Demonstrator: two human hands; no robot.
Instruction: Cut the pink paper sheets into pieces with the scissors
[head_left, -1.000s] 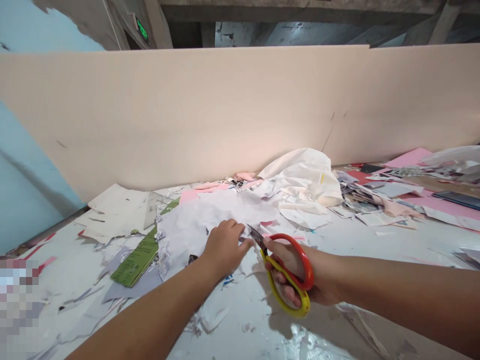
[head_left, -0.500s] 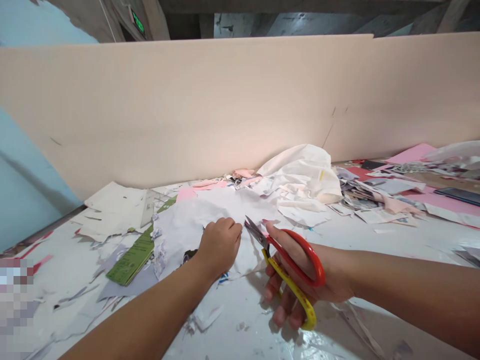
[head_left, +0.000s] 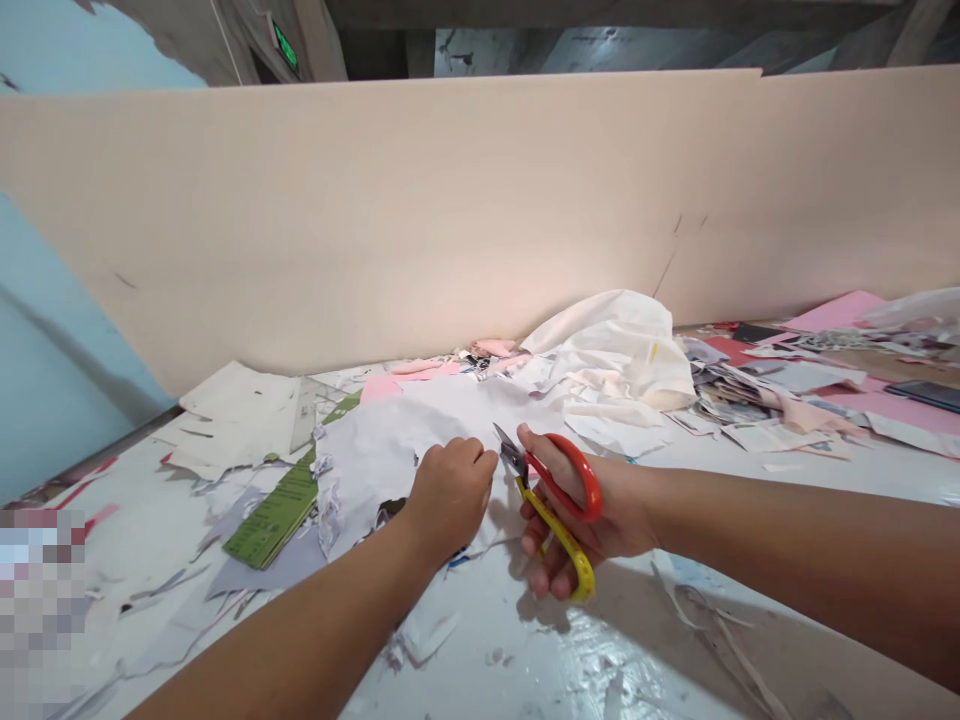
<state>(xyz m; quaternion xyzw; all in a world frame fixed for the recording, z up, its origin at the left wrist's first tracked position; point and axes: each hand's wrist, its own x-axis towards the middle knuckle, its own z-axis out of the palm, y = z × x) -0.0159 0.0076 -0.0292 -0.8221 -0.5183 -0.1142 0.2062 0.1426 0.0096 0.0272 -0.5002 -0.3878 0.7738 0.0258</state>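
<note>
A pair of scissors (head_left: 559,510) with one red and one yellow handle is held in my right hand (head_left: 592,500), its thumb and fingers around the handles. The blades are nearly closed and point away, toward the left, just beside my left hand (head_left: 454,490). That hand is curled into a fist over a large white sheet (head_left: 382,420), its fingertips hidden beneath. Ragged, frayed edges show on the sheet's left side. Whether it is paper or cloth I cannot tell. A small dark piece (head_left: 390,510) peeks out by my left wrist.
Green printed card (head_left: 277,515) and off-white sheets (head_left: 240,415) lie left. Crumpled white material (head_left: 615,350) rests against the beige partition (head_left: 420,220). Paper scraps (head_left: 739,395), pink sheets (head_left: 832,312) and a dark flat phone-like object (head_left: 926,393) lie right.
My right hand and the scissors have shifted left and slightly away from me, closer to my left hand. My left hand keeps its place on the sheet. The view has turned slightly.
</note>
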